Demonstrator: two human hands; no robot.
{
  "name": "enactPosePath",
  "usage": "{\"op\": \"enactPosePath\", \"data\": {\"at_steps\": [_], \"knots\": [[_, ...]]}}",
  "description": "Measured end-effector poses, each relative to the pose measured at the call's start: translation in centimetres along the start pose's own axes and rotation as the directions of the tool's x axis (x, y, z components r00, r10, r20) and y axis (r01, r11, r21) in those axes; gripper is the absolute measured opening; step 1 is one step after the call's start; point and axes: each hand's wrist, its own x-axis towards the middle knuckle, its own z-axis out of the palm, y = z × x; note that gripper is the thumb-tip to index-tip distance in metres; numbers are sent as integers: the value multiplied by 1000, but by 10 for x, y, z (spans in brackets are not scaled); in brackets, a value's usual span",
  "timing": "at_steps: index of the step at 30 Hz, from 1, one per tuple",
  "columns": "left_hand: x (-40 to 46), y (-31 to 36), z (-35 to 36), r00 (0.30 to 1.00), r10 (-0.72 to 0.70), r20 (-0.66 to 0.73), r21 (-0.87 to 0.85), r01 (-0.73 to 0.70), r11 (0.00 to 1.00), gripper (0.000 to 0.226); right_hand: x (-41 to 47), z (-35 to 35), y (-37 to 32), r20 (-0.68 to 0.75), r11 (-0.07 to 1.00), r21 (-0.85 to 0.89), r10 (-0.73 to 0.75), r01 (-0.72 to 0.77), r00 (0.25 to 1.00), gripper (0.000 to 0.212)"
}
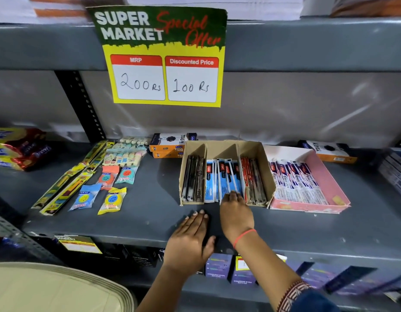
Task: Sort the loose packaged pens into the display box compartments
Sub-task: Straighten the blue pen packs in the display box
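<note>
A grey metal shelf (pixel 132 212) in a shop carries the goods, and a yellow and green price sign (pixel 163 57) hangs from the shelf above it. In the middle of the shelf stands a brown cardboard display box (pixel 268 174) with three compartments. The left compartment holds dark packaged pens (pixel 193 179), the middle one holds blue packaged pens (pixel 219 179), and the right one holds red packaged pens (pixel 252 179). Just beside the box on the right is a pink tray (pixel 330 183) with white and purple pen packets (pixel 296 183) lying in it.

The right hand (pixel 235 210) reaches to the near end of the middle compartment. Its fingers (pixel 234 195) touch the blue packets there; I cannot tell if they grasp a packet or only press on them. A red thread is around this wrist. The left hand (pixel 190 239) lies flat on the shelf, near the box but apart from it, with the fingers released and spread, holding nothing.

On the left part of the shelf lie round erasers in packets (pixel 109 194) and long yellow packs (pixel 66 188). Far behind the box are orange and white cartons (pixel 170 143).
</note>
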Motion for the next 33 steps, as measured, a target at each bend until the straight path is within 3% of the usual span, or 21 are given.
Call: {"op": "enactPosePath", "data": {"at_steps": [7, 10, 12, 14, 17, 20, 22, 24, 27, 33], "knots": [[0, 1, -4, 999, -31, 43, 10, 31, 999, 68, 4, -3, 6, -23, 994, -88, -64, 62, 998, 46], [0, 2, -3, 997, -45, 68, 12, 44, 999, 65, -5, -9, 11, -83, 995, -9, -104, 104, 991, 51], [0, 1, -2, 996, -54, 72, 9, 54, 999, 54, -11, -17, 16, -306, 981, 29, -174, 192, 936, 55], [0, 2, -1, 994, -70, 87, 11, 70, 998, 52, -14, -31, 31, -493, 977, 64, -148, 205, 858, 55], [0, 3, -1, 988, -91, 123, 52, 85, 995, 53, -6, -55, 65, -592, 980, 169, 15, 106, 806, 37], [1, 8, -4, 984, -116, 137, 63, 108, 992, 53, 9, -69, 108, -359, 945, 248, 293, -212, 886, 31], [5, 18, -4, 988, -91, 121, 58, 85, 995, 60, 18, -63, 134, -109, 910, 227, 378, -348, 919, 35], [11, 35, -1, 990, -50, 131, 59, 43, 997, 71, 23, -55, 153, 87, 884, 192, 418, -427, 904, 39], [17, 52, 7, 977, -55, 204, 60, 44, 997, 74, 37, -42, 169, 218, 878, 181, 402, -442, 889, 45], [17, 54, 8, 974, -87, 208, 88, 70, 994, 74, 39, -50, 170, 269, 922, 227, 250, -313, 930, 40]]}}
